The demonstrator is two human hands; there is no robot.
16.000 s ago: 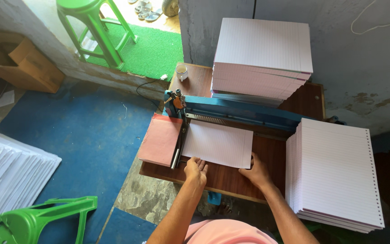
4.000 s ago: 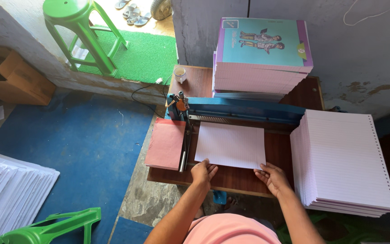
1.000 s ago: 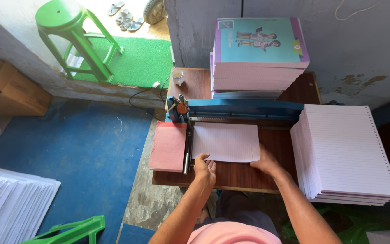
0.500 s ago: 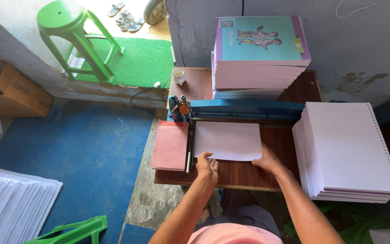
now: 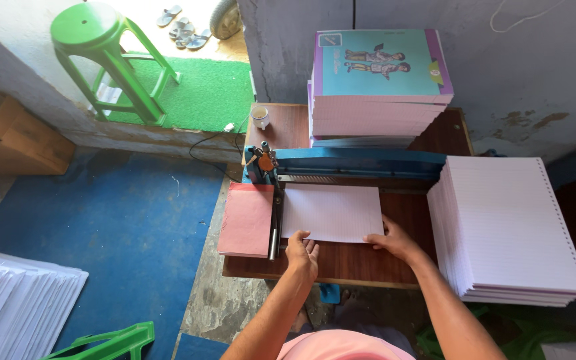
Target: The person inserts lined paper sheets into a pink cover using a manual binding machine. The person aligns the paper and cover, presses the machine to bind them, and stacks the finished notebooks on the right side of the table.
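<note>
Thin ruled sheets (image 5: 332, 212) on table (image 5: 341, 263): light, floppy, likely slippery. Left hand (image 5: 301, 251) and right hand (image 5: 390, 238) pressing near edge, fingers flat.

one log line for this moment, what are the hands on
left hand: on near edge of lined sheets | right hand: on their right corner | sheets: flat on table, far edge under blue punch
</note>
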